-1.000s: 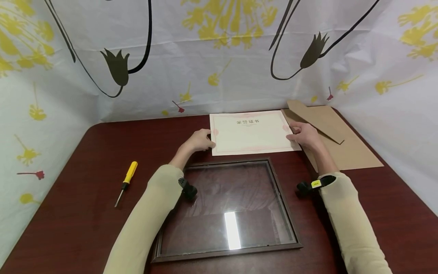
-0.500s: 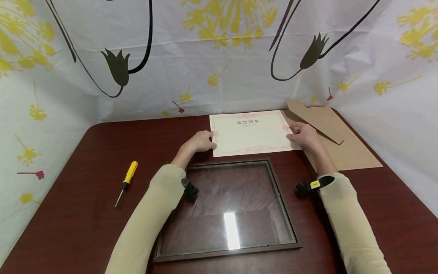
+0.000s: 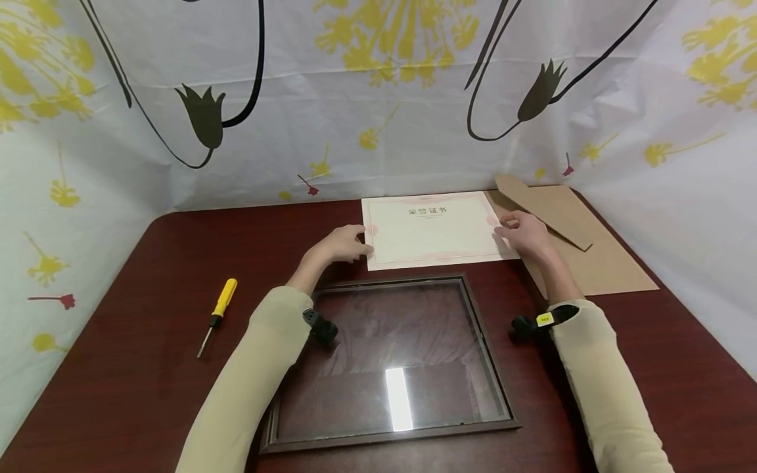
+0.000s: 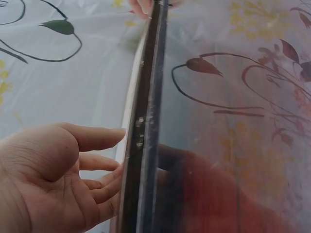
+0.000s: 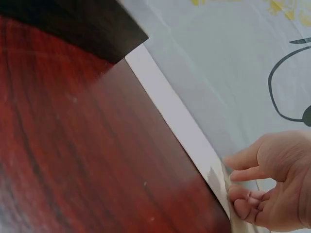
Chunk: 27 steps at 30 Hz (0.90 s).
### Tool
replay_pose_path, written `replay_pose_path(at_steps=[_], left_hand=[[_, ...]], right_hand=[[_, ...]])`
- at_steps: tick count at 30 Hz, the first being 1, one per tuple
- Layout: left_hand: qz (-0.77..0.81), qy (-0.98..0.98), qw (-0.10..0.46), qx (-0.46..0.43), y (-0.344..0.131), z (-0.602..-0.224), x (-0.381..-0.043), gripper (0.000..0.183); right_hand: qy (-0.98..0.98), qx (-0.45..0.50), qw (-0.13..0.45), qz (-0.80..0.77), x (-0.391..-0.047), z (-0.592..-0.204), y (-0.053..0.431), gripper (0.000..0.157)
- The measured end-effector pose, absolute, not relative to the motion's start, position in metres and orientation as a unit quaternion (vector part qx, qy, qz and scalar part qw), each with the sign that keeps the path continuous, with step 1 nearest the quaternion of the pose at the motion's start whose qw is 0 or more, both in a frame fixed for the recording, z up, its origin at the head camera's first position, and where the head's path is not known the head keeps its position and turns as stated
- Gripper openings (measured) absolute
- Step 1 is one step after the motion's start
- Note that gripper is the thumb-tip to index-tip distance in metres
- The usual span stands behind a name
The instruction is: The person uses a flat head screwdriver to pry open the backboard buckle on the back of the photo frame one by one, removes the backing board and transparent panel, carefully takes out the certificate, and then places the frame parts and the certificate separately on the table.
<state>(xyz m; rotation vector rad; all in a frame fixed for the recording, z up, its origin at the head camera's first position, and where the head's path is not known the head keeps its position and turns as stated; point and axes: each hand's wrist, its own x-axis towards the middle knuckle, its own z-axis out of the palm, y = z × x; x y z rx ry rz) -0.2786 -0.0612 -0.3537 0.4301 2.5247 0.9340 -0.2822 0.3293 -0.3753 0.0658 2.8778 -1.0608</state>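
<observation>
In the head view a pale certificate (image 3: pixel 434 230) with a pink border lies at the back of the table. My left hand (image 3: pixel 340 245) is at its left edge, thumb and fingers spread apart at the side. At the right edge is my right hand (image 3: pixel 525 233), its thumb over the border. From the left wrist, the left hand (image 4: pixel 63 174) reaches behind the dark rim of a glass-fronted picture frame (image 3: pixel 408 358). In the right wrist view the right hand's fingers (image 5: pixel 243 204) bend loosely beside the certificate's end (image 5: pixel 170 116); firm contact is unclear.
Brown backing board or card (image 3: pixel 597 263), with a raised flap (image 3: pixel 544 210), lies right of the certificate, partly under it. A yellow-handled screwdriver (image 3: pixel 223 299) lies on the left of the dark red table (image 3: pixel 136 394). A patterned white sheet (image 3: pixel 378 98) walls the back and sides.
The certificate's left end shifts very slightly under the left hand, which then draws back a little left. The right hand stays nearly still at the other edge.
</observation>
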Motion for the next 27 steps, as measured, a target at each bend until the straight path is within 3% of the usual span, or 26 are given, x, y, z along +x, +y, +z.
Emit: replay_pose_path(at_steps=[12,27], left_hand=[[0.36,0.904,0.173,0.153,-0.097,-0.341,-0.26,0.059],[0.366,0.915,0.106,0.129,-0.143,-0.329,-0.226,0.05]], right_hand=[[0.924,0.01,0.046,-0.38,-0.269,-0.342,0.301,0.056],[0.944,-0.071,0.032,-0.322,-0.25,-0.324,0.271,0.046]])
